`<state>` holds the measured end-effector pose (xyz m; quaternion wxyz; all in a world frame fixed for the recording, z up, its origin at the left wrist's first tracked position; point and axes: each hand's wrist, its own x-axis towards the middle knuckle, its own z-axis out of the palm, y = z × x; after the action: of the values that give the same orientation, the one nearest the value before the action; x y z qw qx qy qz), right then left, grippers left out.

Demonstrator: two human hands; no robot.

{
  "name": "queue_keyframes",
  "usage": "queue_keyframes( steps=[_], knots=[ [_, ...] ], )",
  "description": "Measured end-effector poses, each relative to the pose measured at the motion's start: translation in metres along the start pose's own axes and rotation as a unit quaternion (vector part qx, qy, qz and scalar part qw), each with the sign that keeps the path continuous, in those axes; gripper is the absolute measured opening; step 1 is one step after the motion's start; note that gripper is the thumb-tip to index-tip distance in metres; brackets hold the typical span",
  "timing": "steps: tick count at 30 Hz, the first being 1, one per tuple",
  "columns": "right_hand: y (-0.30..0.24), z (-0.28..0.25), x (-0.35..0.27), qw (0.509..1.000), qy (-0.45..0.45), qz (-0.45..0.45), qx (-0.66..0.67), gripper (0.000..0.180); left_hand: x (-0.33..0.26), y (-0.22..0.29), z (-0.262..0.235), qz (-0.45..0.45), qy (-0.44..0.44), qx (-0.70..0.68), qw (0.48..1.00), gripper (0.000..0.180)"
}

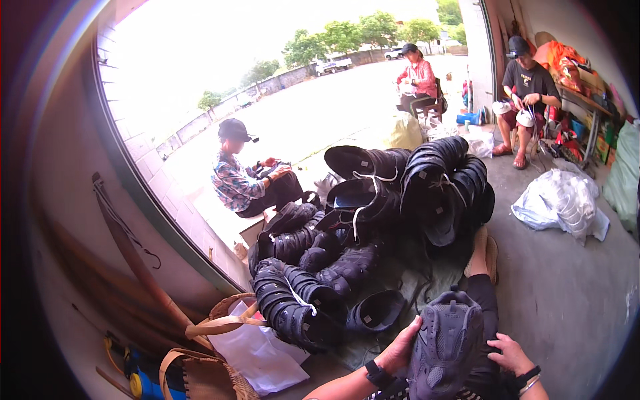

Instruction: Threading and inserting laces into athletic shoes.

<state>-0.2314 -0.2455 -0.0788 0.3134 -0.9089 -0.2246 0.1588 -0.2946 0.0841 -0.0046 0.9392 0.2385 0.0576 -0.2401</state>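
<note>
A dark grey shoe upper with mesh panels and a loop at its top end rests upright on my lap. My left hand grips its left side, with the thumb along the edge. To the right, apart from the upper, my right hand hovers over my dark trouser leg. Its fingers are loosely bent with gaps between them, and I see nothing in them. Just ahead on the floor, a single black piece lies beside a nested bundle of similar black pieces tied with white cord.
More tied black bundles are heaped ahead. Woven baskets and white sheeting sit at left, a white plastic bag at right. Seated people work at the doorway, outside and along the right wall.
</note>
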Motion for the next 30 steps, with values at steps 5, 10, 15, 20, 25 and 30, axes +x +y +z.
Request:
queue_keyframes(
  steps=[5, 10, 15, 20, 25, 30],
  knots=[
    [-0.005, -0.007, -0.007, 0.998, -0.047, -0.013, -0.031, 0.037, -0.007, -0.001, 0.008, 0.024, -0.019, 0.02, 0.999, 0.068],
    [-0.048, -0.023, -0.014, 0.996, -0.061, 0.032, 0.064, 0.031, -0.009, 0.001, 0.013, 0.027, -0.028, 0.039, 0.998, 0.068],
    [-0.073, -0.027, -0.038, 0.92, -0.107, 0.09, 0.366, 0.035, -0.005, 0.002, 0.021, 0.009, -0.108, 0.094, 0.99, 0.069],
    [-0.12, -0.043, -0.06, 0.858, -0.064, 0.055, 0.507, 0.04, -0.009, -0.003, 0.032, 0.048, -0.117, 0.121, 0.985, 0.077],
    [-0.137, -0.042, -0.07, 0.827, -0.062, 0.067, 0.554, 0.039, -0.028, 0.005, 0.053, 0.091, -0.159, 0.144, 0.972, 0.085],
    [-0.156, -0.035, -0.066, 0.832, -0.05, 0.008, 0.553, 0.04, -0.032, 0.015, 0.034, 0.103, -0.164, 0.181, 0.964, 0.091]
  ],
)
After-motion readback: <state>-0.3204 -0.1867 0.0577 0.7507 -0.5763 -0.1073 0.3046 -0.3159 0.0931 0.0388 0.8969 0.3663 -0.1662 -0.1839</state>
